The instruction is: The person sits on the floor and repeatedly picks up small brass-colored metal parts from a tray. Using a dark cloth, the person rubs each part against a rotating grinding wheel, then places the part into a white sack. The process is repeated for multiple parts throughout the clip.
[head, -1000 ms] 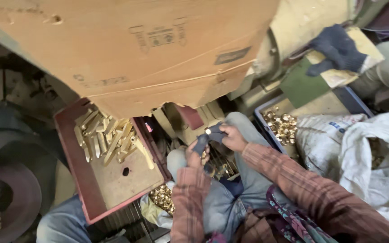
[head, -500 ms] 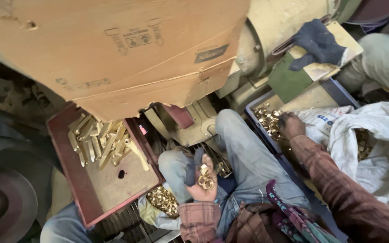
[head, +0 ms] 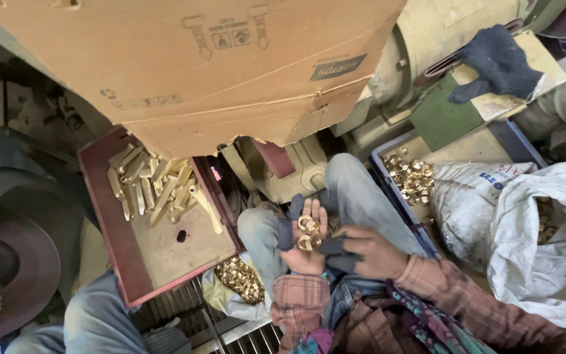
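My right hand (head: 371,252) has come back from the far-right crate (head: 388,190) of brass rings (head: 411,176) and rests loosely beside my left hand (head: 306,246). The left cups a few brass fittings (head: 307,233) in its open palm over my lap, so a fresh batch is in hand.

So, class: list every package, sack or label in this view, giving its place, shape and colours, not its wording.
Cardboard box: top centre, big, brown, dark printed marks.
Dark label: box's right side, small rectangle.
White sack: right, crumpled, open.
Printed sack: beside the blue tray, white.
Clear bag: bottom centre, brass pieces inside.
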